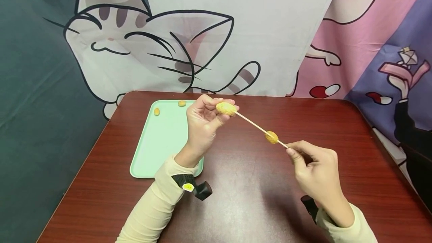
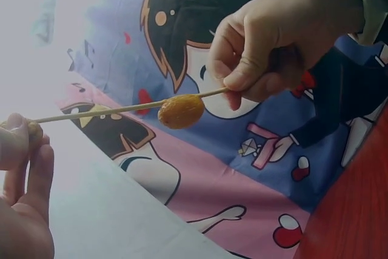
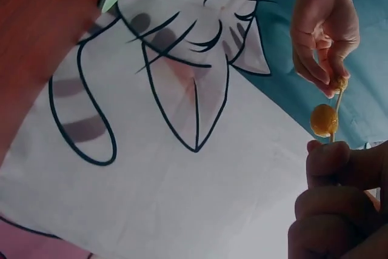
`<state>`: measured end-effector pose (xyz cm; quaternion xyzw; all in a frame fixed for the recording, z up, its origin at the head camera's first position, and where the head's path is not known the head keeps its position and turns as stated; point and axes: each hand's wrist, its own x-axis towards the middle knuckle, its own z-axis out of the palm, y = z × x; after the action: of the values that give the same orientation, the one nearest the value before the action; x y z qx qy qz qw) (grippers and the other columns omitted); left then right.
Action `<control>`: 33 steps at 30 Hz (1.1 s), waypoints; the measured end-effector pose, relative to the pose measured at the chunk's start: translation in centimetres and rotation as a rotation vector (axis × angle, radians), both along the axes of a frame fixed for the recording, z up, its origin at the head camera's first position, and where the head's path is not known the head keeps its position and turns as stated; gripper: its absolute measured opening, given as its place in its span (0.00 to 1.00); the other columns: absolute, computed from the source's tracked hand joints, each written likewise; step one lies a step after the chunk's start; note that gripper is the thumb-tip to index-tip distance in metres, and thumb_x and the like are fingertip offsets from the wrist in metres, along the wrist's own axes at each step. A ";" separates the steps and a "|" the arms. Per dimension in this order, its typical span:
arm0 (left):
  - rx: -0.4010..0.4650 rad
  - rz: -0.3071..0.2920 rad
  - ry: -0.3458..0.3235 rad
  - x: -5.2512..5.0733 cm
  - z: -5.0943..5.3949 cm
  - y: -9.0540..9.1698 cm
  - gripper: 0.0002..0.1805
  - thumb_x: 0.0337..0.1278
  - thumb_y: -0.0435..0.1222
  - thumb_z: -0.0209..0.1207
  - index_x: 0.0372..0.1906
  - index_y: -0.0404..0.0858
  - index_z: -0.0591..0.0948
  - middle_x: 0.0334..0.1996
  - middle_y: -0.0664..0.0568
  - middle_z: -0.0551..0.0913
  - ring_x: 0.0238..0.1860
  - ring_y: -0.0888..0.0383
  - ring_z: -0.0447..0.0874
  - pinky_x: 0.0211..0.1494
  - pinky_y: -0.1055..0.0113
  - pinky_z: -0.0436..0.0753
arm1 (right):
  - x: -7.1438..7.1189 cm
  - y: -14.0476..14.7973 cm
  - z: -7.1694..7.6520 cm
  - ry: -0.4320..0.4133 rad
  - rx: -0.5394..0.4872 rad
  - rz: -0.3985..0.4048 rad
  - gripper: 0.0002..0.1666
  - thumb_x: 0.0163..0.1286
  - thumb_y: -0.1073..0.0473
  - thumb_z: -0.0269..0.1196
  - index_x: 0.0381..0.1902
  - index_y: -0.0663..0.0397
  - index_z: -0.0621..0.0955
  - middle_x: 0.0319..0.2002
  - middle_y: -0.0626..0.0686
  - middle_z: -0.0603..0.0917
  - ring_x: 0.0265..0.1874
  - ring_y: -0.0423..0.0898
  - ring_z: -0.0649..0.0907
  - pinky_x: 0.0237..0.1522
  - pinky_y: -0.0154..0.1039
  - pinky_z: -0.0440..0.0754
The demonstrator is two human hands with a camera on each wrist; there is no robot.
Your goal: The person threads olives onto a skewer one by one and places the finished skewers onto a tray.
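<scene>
A thin wooden skewer (image 1: 251, 121) stretches between both hands above the table, slanting down to the right. My left hand (image 1: 201, 125) pinches a yellow oval fruit (image 1: 225, 108) with a wrinkled skin at the skewer's upper end. Partway along, near the other end, a second such fruit (image 1: 271, 137) sits on the skewer; in the left wrist view this amber fruit (image 2: 180, 111) appears pierced lengthwise or nearly so. Thumb and fingers of my right hand (image 1: 318, 171) grip the skewer's lower end, just beyond that fruit. How deep the tip goes into the left fruit is hidden.
A pale green tray (image 1: 145, 160) lies on the left of the reddish-brown table (image 1: 243, 205), partly behind the left forearm. On its far part rest two small yellow fruits, one fruit (image 1: 156, 111) at left and another fruit (image 1: 182, 103) at the back. A cartoon-printed cloth (image 1: 270, 29) hangs behind.
</scene>
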<state>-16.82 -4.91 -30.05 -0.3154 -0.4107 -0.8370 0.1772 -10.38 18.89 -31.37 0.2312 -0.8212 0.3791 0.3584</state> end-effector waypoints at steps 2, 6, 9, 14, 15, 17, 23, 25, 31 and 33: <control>-0.001 0.006 -0.005 0.0 -0.1 0.0 0.14 0.47 0.37 0.73 0.40 0.46 0.82 0.39 0.53 0.89 0.39 0.57 0.89 0.46 0.67 0.88 | 0.0 0.0 -0.1 0.003 0.004 -0.016 0.13 0.47 0.80 0.69 0.23 0.59 0.85 0.11 0.42 0.70 0.11 0.30 0.62 0.13 0.22 0.56; 0.006 0.031 -0.032 0.0 -0.4 0.2 0.15 0.46 0.38 0.74 0.40 0.45 0.82 0.39 0.53 0.89 0.38 0.58 0.89 0.44 0.67 0.88 | -0.1 -0.2 -0.4 0.094 0.025 -0.084 0.07 0.49 0.76 0.67 0.23 0.61 0.85 0.14 0.47 0.77 0.12 0.32 0.65 0.14 0.23 0.59; 0.009 0.047 -0.046 0.0 -0.6 0.3 0.15 0.46 0.38 0.74 0.40 0.45 0.81 0.39 0.53 0.89 0.38 0.58 0.89 0.44 0.67 0.88 | 0.0 -0.4 -0.6 0.126 0.031 -0.108 0.06 0.50 0.75 0.65 0.24 0.62 0.86 0.16 0.50 0.81 0.13 0.33 0.67 0.15 0.25 0.60; 0.002 0.043 -0.032 0.0 -0.5 0.2 0.15 0.47 0.38 0.73 0.40 0.45 0.81 0.39 0.53 0.89 0.38 0.58 0.89 0.44 0.67 0.88 | 0.0 -0.3 -0.7 0.033 0.018 -0.051 0.10 0.49 0.78 0.68 0.23 0.60 0.85 0.12 0.44 0.73 0.12 0.31 0.63 0.13 0.23 0.57; -0.001 0.036 -0.028 0.0 -0.5 0.2 0.14 0.47 0.38 0.73 0.40 0.45 0.81 0.39 0.53 0.89 0.38 0.58 0.89 0.45 0.67 0.88 | 0.0 -0.3 -0.7 -0.009 0.009 -0.029 0.12 0.49 0.79 0.68 0.23 0.58 0.85 0.12 0.43 0.71 0.11 0.31 0.63 0.12 0.23 0.57; -0.010 0.028 -0.025 0.0 -0.4 0.1 0.14 0.47 0.38 0.73 0.40 0.45 0.81 0.39 0.53 0.89 0.38 0.57 0.89 0.45 0.67 0.88 | 0.1 -0.1 -0.6 -0.101 -0.020 0.015 0.15 0.49 0.81 0.68 0.23 0.56 0.85 0.12 0.41 0.70 0.11 0.30 0.63 0.11 0.23 0.58; -0.007 0.049 -0.047 0.1 -0.5 0.1 0.16 0.45 0.38 0.74 0.40 0.45 0.81 0.39 0.53 0.89 0.38 0.59 0.89 0.45 0.68 0.88 | 0.1 -0.5 -1.0 -0.117 -0.034 -0.008 0.15 0.48 0.82 0.68 0.23 0.57 0.85 0.12 0.42 0.71 0.11 0.30 0.64 0.10 0.24 0.58; 0.008 0.064 -0.061 0.1 -0.6 0.2 0.17 0.44 0.37 0.74 0.40 0.44 0.81 0.39 0.53 0.89 0.38 0.59 0.89 0.44 0.69 0.88 | 0.0 -0.7 -1.2 -0.036 -0.017 -0.056 0.13 0.47 0.81 0.68 0.23 0.59 0.85 0.12 0.44 0.72 0.11 0.31 0.63 0.11 0.24 0.58; 0.046 0.089 -0.126 0.0 -0.9 0.4 0.18 0.42 0.38 0.74 0.40 0.42 0.80 0.38 0.52 0.89 0.38 0.59 0.89 0.43 0.68 0.88 | -0.2 -1.2 -1.6 0.108 0.013 -0.105 0.08 0.51 0.77 0.67 0.25 0.62 0.86 0.16 0.49 0.80 0.13 0.35 0.66 0.14 0.25 0.61; 0.068 0.082 -0.150 -0.1 -0.8 0.2 0.18 0.42 0.38 0.74 0.40 0.41 0.80 0.37 0.51 0.89 0.38 0.58 0.89 0.43 0.68 0.88 | -0.4 -1.2 -1.3 0.072 0.052 -0.057 0.08 0.53 0.76 0.67 0.27 0.61 0.86 0.17 0.48 0.81 0.14 0.35 0.69 0.15 0.25 0.64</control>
<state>-16.95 -4.70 -30.86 -0.2287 -0.4068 -0.8636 0.1908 -10.80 17.74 -32.68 0.2302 -0.8235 0.3388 0.3924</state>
